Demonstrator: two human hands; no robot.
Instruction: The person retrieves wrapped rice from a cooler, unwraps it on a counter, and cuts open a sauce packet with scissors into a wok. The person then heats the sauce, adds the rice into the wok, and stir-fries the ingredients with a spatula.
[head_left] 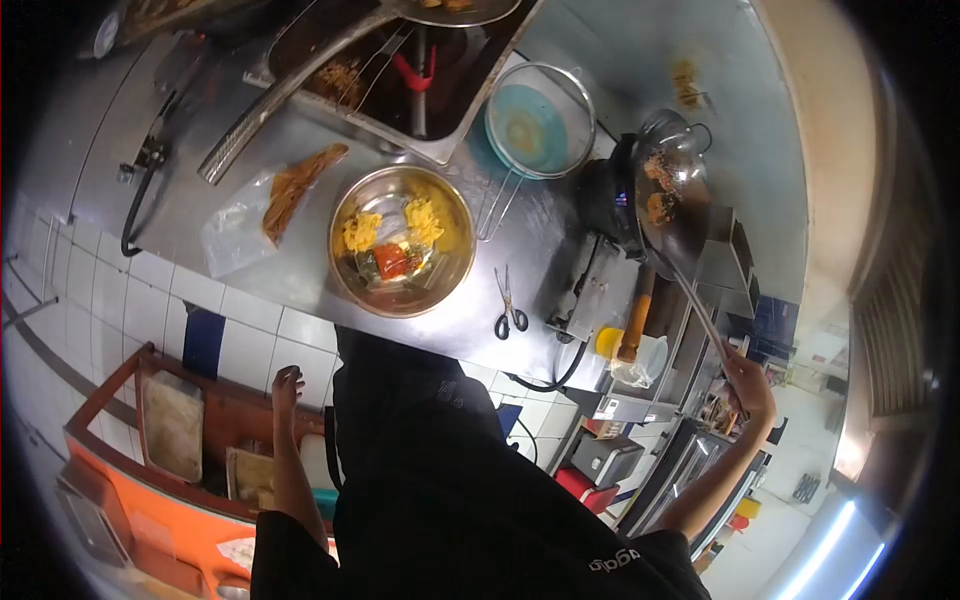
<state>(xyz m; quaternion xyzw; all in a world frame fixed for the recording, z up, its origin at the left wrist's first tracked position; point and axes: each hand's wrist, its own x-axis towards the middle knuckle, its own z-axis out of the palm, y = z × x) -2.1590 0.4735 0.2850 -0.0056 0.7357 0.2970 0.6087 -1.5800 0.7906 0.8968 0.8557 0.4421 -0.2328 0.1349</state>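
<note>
**Right hand on the wok's long handle, left hand off the tabletop**

The right hand (748, 385) has its fingers closed around the near end of a long handle (704, 315), whose far end reaches the wok (685, 238). Food lies along the wok's inner side. The left hand (285, 388) hangs beyond the front edge of the tabletop (545, 245), its fingers partly curled; whether they hold anything cannot be told.

A hard pull or twist on the handle could tip the wok or throw food over its rim. Swung inward, the handle could strike the wooden handle (634, 335) or the yellow lid (606, 342) just beside it.

The bowl (459, 250), with yellow heaps and a red portion inside, sits near the front edge, so a sleeve or hip catching its rim could push it off. The scissors (507, 300) lie between bowl and wok, blades pointing away from the person, rings toward the edge; a sweeping hand might snag them.

The strainer (575, 140) sends its handle toward the scissors, narrowing the passage beside the bowl. On the other side, the plastic bag (235, 235) lies close to the edge, and the pan's handle (255, 120) juts out past the tray (440, 152).
</note>
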